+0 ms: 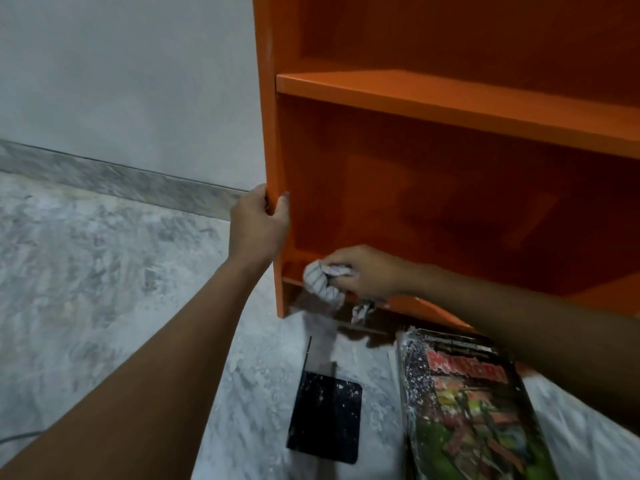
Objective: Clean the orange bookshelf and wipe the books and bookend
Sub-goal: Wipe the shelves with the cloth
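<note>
The left hand [258,220] is curled round the bookshelf's [450,109] left side panel, thumb inside, fingers outside, steadying it, I'd say, so it doesn't rock. The right hand [367,271] has its fingers bunched round a striped cloth [320,280], pressing it at the front left corner of the bottom shelf, where dust would gather. A book [474,407] and the black bookend [325,420] lie side by side on the floor [104,271] just before the base — both speckled white, likely kept off the shelves so the cloth can reach
</note>
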Motion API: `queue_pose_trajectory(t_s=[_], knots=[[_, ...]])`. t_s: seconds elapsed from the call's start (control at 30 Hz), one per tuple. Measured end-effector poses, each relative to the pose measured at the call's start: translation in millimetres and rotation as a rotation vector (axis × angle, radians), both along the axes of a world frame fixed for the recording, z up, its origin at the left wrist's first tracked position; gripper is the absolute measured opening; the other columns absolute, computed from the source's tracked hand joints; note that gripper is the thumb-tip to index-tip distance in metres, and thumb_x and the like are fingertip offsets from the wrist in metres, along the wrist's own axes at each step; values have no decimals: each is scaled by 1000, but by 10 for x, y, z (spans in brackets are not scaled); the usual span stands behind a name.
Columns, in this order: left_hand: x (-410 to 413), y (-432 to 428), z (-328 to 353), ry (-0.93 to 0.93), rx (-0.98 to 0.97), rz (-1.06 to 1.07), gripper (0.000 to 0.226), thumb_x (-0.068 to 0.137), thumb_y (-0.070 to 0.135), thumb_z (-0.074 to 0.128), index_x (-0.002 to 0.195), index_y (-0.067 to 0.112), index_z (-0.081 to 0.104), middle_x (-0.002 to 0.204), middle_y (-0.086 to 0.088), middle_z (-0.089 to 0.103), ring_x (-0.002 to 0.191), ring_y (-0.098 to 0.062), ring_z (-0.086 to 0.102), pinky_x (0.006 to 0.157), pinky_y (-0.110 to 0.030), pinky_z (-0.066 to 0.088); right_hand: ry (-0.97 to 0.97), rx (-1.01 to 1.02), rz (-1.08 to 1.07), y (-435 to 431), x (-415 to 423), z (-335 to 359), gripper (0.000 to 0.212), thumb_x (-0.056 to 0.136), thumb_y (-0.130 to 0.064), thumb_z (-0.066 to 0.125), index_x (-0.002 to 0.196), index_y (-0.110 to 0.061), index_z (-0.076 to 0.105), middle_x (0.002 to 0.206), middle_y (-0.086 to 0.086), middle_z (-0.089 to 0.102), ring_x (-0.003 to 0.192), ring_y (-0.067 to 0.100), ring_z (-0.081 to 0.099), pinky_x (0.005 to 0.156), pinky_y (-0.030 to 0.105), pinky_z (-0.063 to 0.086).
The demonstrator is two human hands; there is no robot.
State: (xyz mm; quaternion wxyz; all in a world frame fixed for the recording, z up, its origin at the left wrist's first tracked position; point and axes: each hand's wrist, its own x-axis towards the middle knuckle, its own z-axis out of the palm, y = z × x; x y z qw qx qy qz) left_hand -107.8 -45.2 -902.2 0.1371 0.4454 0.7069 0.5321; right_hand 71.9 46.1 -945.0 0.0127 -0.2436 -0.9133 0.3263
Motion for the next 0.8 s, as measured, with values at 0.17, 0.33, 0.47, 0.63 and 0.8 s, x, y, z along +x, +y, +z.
queue_pose_trajectory(t_s=[0.17, 0.33, 0.47, 0.63, 0.8], knots=[[229, 22, -381, -86, -49, 130, 24, 102, 29, 49, 84, 15, 57, 74, 0, 61, 64, -14, 59, 61, -26, 44, 199, -85, -227, 547, 389, -37, 19, 99, -19, 57, 112, -9, 66, 100, 2, 69, 78, -2, 64, 77, 18, 50], [268, 8, -674, -87, -197, 178, 22, 103, 26, 47, 105, 11, 63, 99, -6, 69, 87, -24, 66, 82, -39, 52, 287, -45, -394, 1434, 731, -522, 29, 93, -36, 61, 113, -16, 67, 111, 6, 72, 100, 23, 69, 91, 53, 54], [294, 78, -763, -23, -232, 227, 23, 104, 23, 46, 113, 10, 62, 99, -3, 65, 85, -22, 61, 78, -35, 47, 241, 29, -487, 1613, 732, -521, 32, 101, -22, 52, 128, -5, 59, 127, 21, 63, 111, 20, 59, 92, 23, 49], [321, 106, -753, -36, -230, 257, 27, 105, 24, 45, 124, 13, 60, 106, 4, 61, 90, -18, 59, 83, -33, 46, 121, 174, -426, 1652, 587, -775, 48, 99, -41, 49, 135, -10, 58, 137, 12, 57, 129, 30, 51, 107, 34, 36], [375, 104, -719, -42, -254, 287, 29, 104, 26, 45, 122, 11, 60, 115, -7, 69, 97, -27, 66, 91, -44, 54, 46, 191, -82, 976, 407, -809, 36, 96, -49, 54, 127, -31, 60, 138, -2, 56, 124, 18, 52, 106, 35, 39]])
